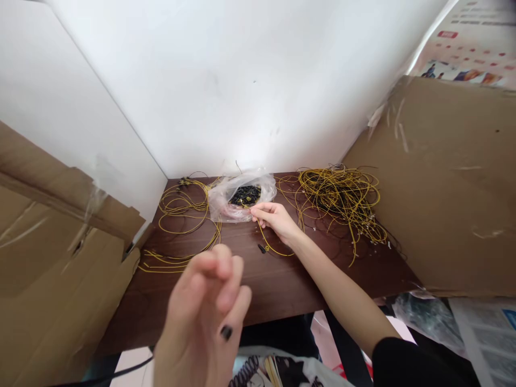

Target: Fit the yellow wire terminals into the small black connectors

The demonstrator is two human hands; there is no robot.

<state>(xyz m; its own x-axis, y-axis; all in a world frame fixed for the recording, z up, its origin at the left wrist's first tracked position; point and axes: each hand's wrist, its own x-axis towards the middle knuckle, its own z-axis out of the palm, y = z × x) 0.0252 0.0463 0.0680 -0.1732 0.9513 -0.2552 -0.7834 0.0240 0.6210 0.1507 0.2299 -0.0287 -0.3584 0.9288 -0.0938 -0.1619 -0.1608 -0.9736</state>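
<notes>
My right hand (274, 219) pinches a yellow wire (264, 234) near its end, between thumb and fingertips. The wire's tip points toward an open clear plastic bag (223, 207) that holds many small black pieces (246, 194). My left hand (209, 312) is raised close to the camera, palm toward me and blurred, with fingers curled. A small black piece (226, 332) shows at the lower fingers of that hand, seemingly kept in their curl. On the table below my right hand lie a black piece (262, 249) and a small yellow piece (266, 248).
A tangled heap of yellow and black wires (338, 199) lies at the right of the brown table (278, 290). Looser yellow wires (183, 207) lie at the left. Cardboard (443, 188) walls the right side, more cardboard (60, 258) the left, and a white panel (242, 97) the back.
</notes>
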